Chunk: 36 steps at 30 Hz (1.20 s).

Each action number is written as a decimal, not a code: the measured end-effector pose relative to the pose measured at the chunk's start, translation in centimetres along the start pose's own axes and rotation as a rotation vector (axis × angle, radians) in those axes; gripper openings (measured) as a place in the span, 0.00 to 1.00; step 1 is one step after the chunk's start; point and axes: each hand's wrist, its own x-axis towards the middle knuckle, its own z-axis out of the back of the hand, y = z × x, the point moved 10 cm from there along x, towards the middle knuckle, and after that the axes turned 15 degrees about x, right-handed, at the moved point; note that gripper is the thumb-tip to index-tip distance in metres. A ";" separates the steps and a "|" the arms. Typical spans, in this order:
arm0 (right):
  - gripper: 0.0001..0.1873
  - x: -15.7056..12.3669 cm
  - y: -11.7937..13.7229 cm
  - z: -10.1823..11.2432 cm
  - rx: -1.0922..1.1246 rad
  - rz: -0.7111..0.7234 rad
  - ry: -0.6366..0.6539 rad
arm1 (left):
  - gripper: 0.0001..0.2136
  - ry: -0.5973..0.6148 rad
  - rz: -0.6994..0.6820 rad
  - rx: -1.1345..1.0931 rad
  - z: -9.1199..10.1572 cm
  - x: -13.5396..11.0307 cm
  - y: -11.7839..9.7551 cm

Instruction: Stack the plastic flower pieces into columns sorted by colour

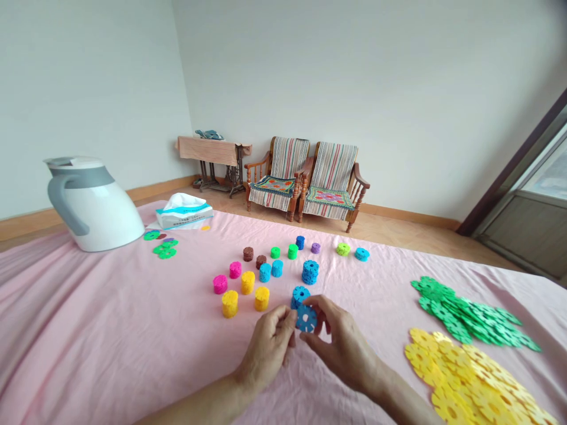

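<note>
Blue disc (312,320) (notched) in left grip (271,337)

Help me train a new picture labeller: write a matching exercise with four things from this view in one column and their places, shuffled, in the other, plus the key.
Things
1. Blue disc
2. Pitcher
3. Green pile
4. Tissue box

Places
A. Just right of the pitcher, with white tissue showing at its top
B. At the picture's right, beyond the yellow pile
C. Between the left hand and the right hand
D. At the picture's left, its grey handle in view

Right pairs: 1-C, 2-D, 3-B, 4-A
</note>
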 end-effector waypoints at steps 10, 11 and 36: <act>0.15 3.9 -3.7 1.9 -0.063 -0.086 -0.182 | 0.19 -0.059 0.030 -0.025 0.7 0.2 0.3; 0.14 4.0 -4.0 1.7 -0.062 -0.097 -0.177 | 0.19 -0.057 0.032 -0.019 0.7 0.1 0.3; 0.11 -3.4 -5.3 8.0 -0.371 -0.325 0.130 | 0.17 -0.038 -0.002 0.046 0.3 0.2 0.1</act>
